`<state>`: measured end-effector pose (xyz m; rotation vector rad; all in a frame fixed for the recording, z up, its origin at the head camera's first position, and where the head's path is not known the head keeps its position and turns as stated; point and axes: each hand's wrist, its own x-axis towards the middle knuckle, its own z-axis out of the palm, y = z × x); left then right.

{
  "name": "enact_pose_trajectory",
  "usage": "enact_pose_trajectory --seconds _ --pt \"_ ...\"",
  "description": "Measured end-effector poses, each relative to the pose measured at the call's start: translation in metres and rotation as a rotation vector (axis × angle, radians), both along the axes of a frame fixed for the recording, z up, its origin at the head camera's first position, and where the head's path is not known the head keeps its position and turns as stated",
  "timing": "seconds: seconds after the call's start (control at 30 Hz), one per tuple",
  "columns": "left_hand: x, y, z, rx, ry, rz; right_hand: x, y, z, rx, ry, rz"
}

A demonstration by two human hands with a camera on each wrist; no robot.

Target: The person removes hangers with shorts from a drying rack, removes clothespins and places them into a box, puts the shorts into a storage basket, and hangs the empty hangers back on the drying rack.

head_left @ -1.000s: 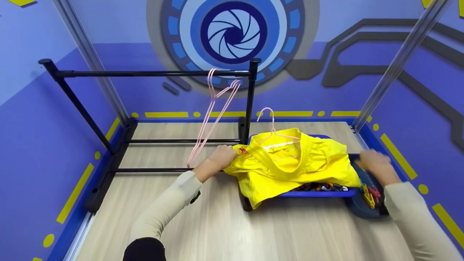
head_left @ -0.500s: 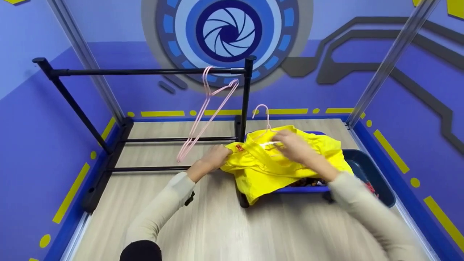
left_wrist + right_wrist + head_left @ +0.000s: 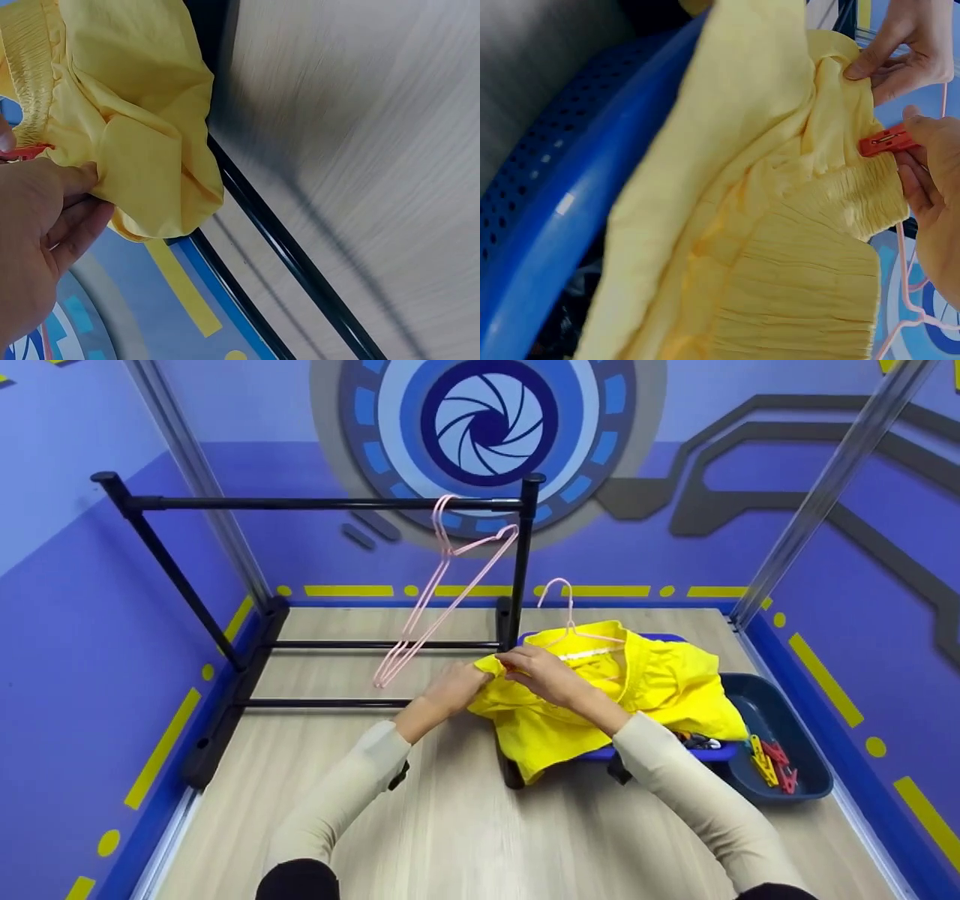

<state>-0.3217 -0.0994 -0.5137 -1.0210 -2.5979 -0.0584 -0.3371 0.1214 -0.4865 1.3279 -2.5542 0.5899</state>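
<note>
A yellow garment point(image 3: 540, 735) with a gathered elastic waistband lies over the blue basket point(image 3: 562, 217), with a pink hanger point(image 3: 570, 615) inside its waist opening. My left hand point(image 3: 456, 688) pinches the cloth at the garment's left end between thumb and fingers. Close beside it, my right hand point(image 3: 555, 676) pinches a red clothespin point(image 3: 885, 140), whose tip sits at the waistband edge in the right wrist view. The left wrist view shows my left thumb and fingertips on the cloth, with part of the red clothespin near the wrist-side edge.
A black clothes rack point(image 3: 322, 503) stands at left, with pink hangers point(image 3: 431, 592) on its top bar. Right of the basket is a dark bin point(image 3: 821, 769) holding a yellow clothespin point(image 3: 763, 763) and red clothespins point(image 3: 784, 771). Patterned cloth shows inside the basket.
My right hand has come left from the dark bin, across the garment, to the red clothespin at the left end. My left hand has stayed gripping the cloth there.
</note>
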Motion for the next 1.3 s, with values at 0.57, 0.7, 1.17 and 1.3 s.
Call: enact_pose_trajectory --seconds 0.57,0.7,1.17,1.3 --pt "0.003 0.008 0.0 -0.022 0.063 -0.019 0.012 0.004 0.007 -0.271 -0.287 -0.195" --pt "0.004 0.012 0.005 0.005 -0.045 0.018 0.012 0.006 0.001 -0.324 -0.238 -0.199" --pt "-0.004 0.01 0.008 0.076 -0.102 -0.035 0.01 0.01 0.007 -0.523 -0.199 -0.136" --pt "-0.006 0.011 0.01 0.07 -0.116 -0.028 0.012 0.014 0.009 -0.436 -0.128 -0.136"
